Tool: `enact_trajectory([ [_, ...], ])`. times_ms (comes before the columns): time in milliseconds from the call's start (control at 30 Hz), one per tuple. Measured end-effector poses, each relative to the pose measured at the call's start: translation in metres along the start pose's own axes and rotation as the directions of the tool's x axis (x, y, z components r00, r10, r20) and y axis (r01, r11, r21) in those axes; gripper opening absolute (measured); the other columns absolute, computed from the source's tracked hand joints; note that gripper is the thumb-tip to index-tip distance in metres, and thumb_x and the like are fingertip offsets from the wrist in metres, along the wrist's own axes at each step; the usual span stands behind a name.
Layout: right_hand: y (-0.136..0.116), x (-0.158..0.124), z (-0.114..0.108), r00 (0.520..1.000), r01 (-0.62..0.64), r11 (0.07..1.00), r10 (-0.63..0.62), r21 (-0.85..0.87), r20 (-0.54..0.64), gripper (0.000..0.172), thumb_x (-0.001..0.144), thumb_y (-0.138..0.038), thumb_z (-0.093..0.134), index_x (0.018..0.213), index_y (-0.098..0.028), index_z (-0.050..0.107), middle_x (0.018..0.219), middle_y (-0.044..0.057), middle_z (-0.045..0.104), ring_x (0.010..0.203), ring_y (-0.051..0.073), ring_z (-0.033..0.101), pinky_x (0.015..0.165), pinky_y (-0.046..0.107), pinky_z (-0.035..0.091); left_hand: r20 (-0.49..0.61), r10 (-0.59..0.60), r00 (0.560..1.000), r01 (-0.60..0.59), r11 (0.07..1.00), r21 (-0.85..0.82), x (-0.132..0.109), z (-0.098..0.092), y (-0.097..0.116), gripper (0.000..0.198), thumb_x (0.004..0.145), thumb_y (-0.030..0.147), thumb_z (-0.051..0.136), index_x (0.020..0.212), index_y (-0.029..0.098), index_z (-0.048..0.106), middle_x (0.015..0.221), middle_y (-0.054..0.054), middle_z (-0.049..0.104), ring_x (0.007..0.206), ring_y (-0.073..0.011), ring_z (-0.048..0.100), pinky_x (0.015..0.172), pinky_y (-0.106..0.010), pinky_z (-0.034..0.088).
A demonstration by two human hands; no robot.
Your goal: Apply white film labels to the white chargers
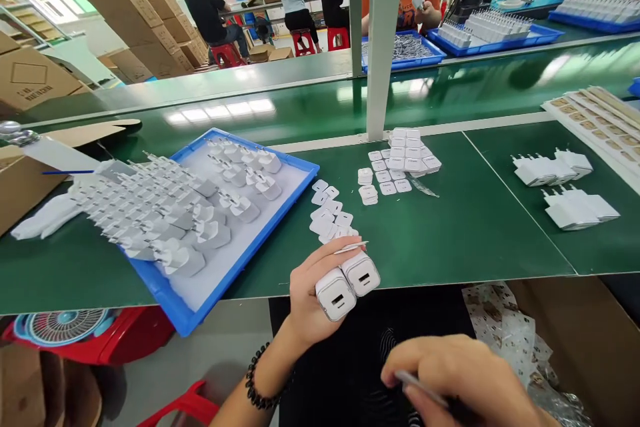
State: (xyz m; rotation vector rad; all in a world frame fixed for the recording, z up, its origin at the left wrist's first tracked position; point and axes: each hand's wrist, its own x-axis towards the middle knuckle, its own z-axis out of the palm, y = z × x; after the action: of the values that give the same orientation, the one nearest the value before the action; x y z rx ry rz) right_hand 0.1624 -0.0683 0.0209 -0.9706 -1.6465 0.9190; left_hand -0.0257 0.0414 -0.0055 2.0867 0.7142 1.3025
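Observation:
My left hand is closed around two white charger plugs, their port faces turned toward me, just in front of the green table's near edge. A small clear film strip sticks up by its fingertips. My right hand is low over my lap, pinched on thin metal tweezers. Small white sticker squares lie on the table just beyond my left hand. A blue tray full of several white chargers sits to the left.
More sticker pieces and stacked small white parts lie near a white post. Two groups of chargers rest at right, beside a card sheet. Cardboard boxes stand left. Other people work across the conveyor.

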Motion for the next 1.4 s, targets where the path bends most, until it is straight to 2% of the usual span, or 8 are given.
enact_trajectory([
  [133,-0.006,0.009,-0.006,0.952,-0.243,0.964,0.259,0.109,-0.165,0.01,0.09,-0.022,0.064,0.082,-0.024,0.07,0.065,0.001,0.07,0.056,0.015,0.065,0.054,0.023,0.054,-0.002,-0.089,0.996,0.088,0.991,-0.101,0.001,0.004,0.01,0.037,0.081,0.026,0.076,0.117,0.019,0.069,0.124,-0.015,0.07,0.1,-0.0264,0.074,0.089,-0.041,0.062],
  [300,0.005,0.012,-0.003,0.858,-0.352,0.842,0.465,0.41,-0.217,0.016,0.094,-0.026,0.066,0.08,-0.022,0.073,0.065,0.0,0.071,0.051,0.012,0.065,0.049,0.018,0.055,0.014,-0.082,0.997,0.083,0.99,-0.113,0.0,0.005,0.013,0.038,0.081,0.022,0.075,0.118,0.019,0.069,0.123,-0.013,0.07,0.105,-0.0264,0.073,0.09,-0.039,0.062],
  [433,0.012,0.009,0.003,0.845,-0.326,0.729,0.51,0.602,-0.16,0.008,0.099,-0.027,0.06,0.098,-0.025,0.068,0.082,0.003,0.079,0.069,0.017,0.075,0.062,0.024,0.062,-0.006,-0.021,1.0,0.021,0.999,-0.049,-0.002,0.007,0.014,0.037,0.083,0.018,0.072,0.119,0.017,0.068,0.125,-0.015,0.069,0.106,-0.0257,0.072,0.089,-0.037,0.062],
  [533,0.012,0.008,0.007,0.833,-0.32,0.664,0.537,0.676,-0.133,0.009,0.098,-0.028,0.062,0.093,-0.024,0.068,0.081,0.004,0.079,0.07,0.016,0.074,0.065,0.025,0.061,-0.018,0.036,0.999,-0.036,0.999,0.018,-0.002,0.009,0.016,0.033,0.087,0.017,0.067,0.12,0.015,0.067,0.125,-0.016,0.069,0.105,-0.0244,0.072,0.087,-0.034,0.063],
  [700,0.013,0.012,0.015,0.808,-0.251,0.599,0.562,0.76,-0.176,0.015,0.085,-0.028,0.078,0.073,-0.02,0.074,0.057,-0.001,0.067,0.051,0.007,0.058,0.051,0.014,0.05,-0.035,0.122,0.992,-0.118,0.987,0.109,-0.002,0.012,0.017,0.031,0.089,0.019,0.065,0.12,0.014,0.065,0.124,-0.016,0.07,0.103,-0.0235,0.073,0.084,-0.033,0.064],
  [867,0.012,0.016,0.026,0.767,-0.23,0.505,0.62,0.832,-0.164,0.019,0.076,-0.03,0.085,0.064,-0.019,0.075,0.05,0.0,0.064,0.045,0.007,0.052,0.045,0.015,0.044,-0.055,0.163,0.985,-0.151,0.974,0.17,-0.003,0.015,0.017,0.031,0.088,0.02,0.067,0.118,0.012,0.066,0.122,-0.018,0.07,0.101,-0.0235,0.073,0.082,-0.031,0.064],
  [1000,0.013,0.018,0.029,0.749,-0.235,0.5,0.64,0.834,-0.173,0.021,0.075,-0.03,0.085,0.061,-0.019,0.073,0.049,-0.001,0.061,0.044,0.006,0.05,0.044,0.014,0.041,-0.05,0.186,0.981,-0.175,0.969,0.174,-0.004,0.016,0.017,0.029,0.089,0.02,0.067,0.116,0.009,0.066,0.121,-0.02,0.07,0.102,-0.0234,0.073,0.082,-0.03,0.064],
  [1400,0.013,0.017,0.033,0.758,-0.157,0.543,0.601,0.825,-0.251,0.028,0.079,-0.03,0.081,0.059,-0.018,0.065,0.046,-0.003,0.054,0.044,0.007,0.043,0.044,0.016,0.037,-0.028,0.194,0.981,-0.187,0.971,0.15,-0.006,0.019,0.014,0.029,0.089,0.019,0.065,0.117,0.011,0.065,0.122,-0.019,0.07,0.105,-0.0241,0.073,0.083,-0.031,0.064],
])
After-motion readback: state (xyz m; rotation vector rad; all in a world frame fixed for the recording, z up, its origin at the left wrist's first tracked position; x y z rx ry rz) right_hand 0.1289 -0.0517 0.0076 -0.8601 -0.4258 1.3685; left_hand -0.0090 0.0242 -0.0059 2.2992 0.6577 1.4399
